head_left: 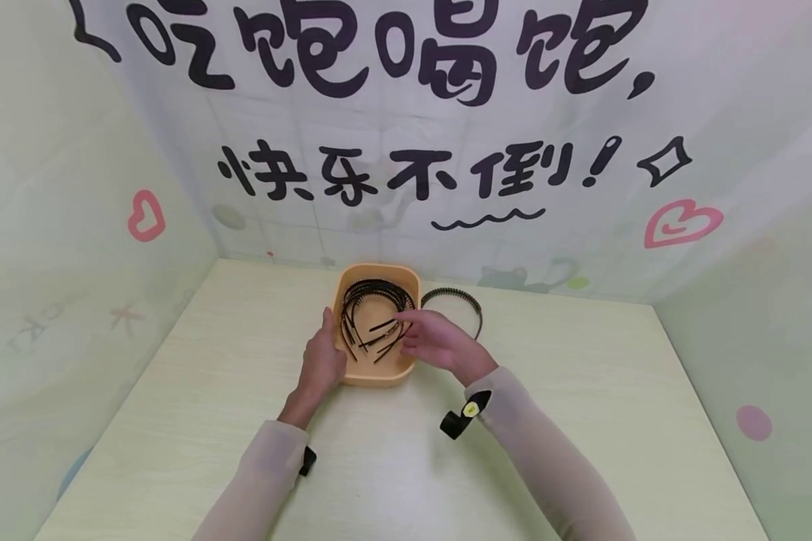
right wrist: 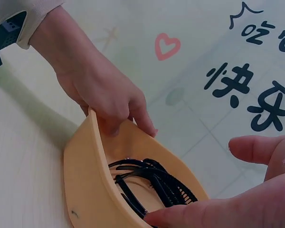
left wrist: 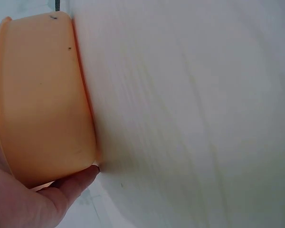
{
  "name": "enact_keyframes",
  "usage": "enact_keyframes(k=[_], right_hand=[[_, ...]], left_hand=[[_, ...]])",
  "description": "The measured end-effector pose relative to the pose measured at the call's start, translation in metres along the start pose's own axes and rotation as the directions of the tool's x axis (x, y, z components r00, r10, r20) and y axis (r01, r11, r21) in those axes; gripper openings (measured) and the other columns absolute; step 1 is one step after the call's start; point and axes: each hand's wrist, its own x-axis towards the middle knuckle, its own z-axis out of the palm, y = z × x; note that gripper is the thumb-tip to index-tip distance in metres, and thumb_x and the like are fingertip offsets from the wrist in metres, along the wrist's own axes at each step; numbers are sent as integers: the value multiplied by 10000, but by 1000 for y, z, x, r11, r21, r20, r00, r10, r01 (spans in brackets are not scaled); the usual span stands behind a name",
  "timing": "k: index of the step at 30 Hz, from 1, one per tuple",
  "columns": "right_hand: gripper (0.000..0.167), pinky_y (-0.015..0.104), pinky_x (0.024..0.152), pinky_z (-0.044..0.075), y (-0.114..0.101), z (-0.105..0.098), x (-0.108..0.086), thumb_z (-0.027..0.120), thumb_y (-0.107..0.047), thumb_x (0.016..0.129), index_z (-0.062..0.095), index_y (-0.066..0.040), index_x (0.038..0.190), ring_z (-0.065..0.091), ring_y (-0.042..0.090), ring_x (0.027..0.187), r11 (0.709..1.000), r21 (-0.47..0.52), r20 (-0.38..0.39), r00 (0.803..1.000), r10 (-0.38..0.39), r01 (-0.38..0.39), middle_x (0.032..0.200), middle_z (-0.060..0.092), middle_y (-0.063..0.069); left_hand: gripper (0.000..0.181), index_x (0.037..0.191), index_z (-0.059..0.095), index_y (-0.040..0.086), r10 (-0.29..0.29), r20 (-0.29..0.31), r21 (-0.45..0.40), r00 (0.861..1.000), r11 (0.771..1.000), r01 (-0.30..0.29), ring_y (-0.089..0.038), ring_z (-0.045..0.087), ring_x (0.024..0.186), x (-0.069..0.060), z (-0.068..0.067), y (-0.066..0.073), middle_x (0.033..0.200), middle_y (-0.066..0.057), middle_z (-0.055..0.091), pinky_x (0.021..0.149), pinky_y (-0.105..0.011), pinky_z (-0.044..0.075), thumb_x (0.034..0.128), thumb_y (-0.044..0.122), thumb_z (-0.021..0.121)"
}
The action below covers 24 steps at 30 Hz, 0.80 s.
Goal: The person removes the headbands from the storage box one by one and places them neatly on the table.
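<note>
An orange plastic container [head_left: 377, 379] holds several black headbands [head_left: 379, 285], piled together, some with toothed edges. My left hand [head_left: 324, 361] grips the container's left side; in the right wrist view this hand [right wrist: 104, 90] has its thumb and fingers on either side of the rim. The left wrist view shows the container's outer wall [left wrist: 42, 95] with the hand [left wrist: 28, 202] against it. Over the container's right edge, my right hand [head_left: 440, 340] reaches in with thumb and fingers spread apart. One fingertip is at the headbands [right wrist: 166, 185]; whether it touches them I cannot tell.
Another toothed black headband [head_left: 474, 300] lies on the pale table [head_left: 568, 391] just right of the container, partly hidden by my right hand. Behind the table stands a light wall sheet [head_left: 379, 218] with large black characters, and similar sheets rise at both sides.
</note>
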Motion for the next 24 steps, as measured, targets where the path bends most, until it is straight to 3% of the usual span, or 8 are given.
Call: enact_keyframes(k=[5,9,11,14,16,19,21,24], right_hand=[[952,541,1193,-37,7,8,12,539,-110,971,-222,-44,1539,-238,415,1455,1000,-27,-73,997,-9,7,1580,-294,235],[983,528,1198,-24,13,10,17,583,-73,936,-180,-43,1554,-175,355,1479,999,-35,-121,992,-31,27,1603,-274,186],[848,446,1204,117,15,11,17,580,-59,933,19,10,1564,43,314,1454,997,-58,-136,989,-50,43,1629,-147,179],[533,329,1002,266,14,14,16,557,-49,942,298,54,1396,258,249,1215,992,-103,-135,987,-86,72,1591,53,155],[468,313,996,278,12,16,14,536,-47,952,334,71,1358,301,259,1222,989,-115,-130,986,-102,87,1589,92,148],[535,396,1193,209,8,19,11,507,-54,973,296,108,1437,223,337,1429,991,-91,-122,987,-105,95,1604,105,187],[579,455,1206,182,6,20,10,495,-56,983,250,108,1481,188,390,1473,993,-68,-129,986,-107,99,1601,134,217],[530,435,1179,273,4,19,11,485,-44,986,287,99,1456,308,391,1418,993,-24,-147,982,-117,115,1549,227,243]], left_hand=[[858,1574,61,-22,-9,3,-5,1000,1000,9,-222,499,524,-1,0,1,1370,-382,479,472,-311,407,826,-140,464],[847,1575,57,-19,-20,12,-18,1000,1000,20,-215,502,514,-3,2,-1,1368,-380,482,472,-310,413,840,-134,460],[848,1577,58,-15,-23,16,-26,1000,999,23,-215,505,507,-3,3,-1,1377,-370,483,471,-310,419,841,-136,460],[845,1574,59,-21,-12,9,-24,1000,1000,12,-216,512,513,-2,3,-1,1388,-368,475,472,-309,427,839,-138,459],[844,1574,64,-21,-7,0,-24,1000,1000,7,-229,520,515,-2,2,-1,1393,-364,473,473,-313,432,838,-139,459],[835,1572,69,-28,-1,-8,-12,1000,1000,1,-244,538,545,0,1,-1,1381,-371,480,484,-319,434,840,-133,458],[831,1571,76,-30,2,-11,-5,1000,1000,-2,-255,557,580,0,1,-1,1372,-372,488,497,-323,440,840,-128,460],[829,1571,84,-32,5,-14,1,1000,1000,-5,-287,590,644,0,1,-2,1364,-370,498,529,-342,464,838,-125,461]])
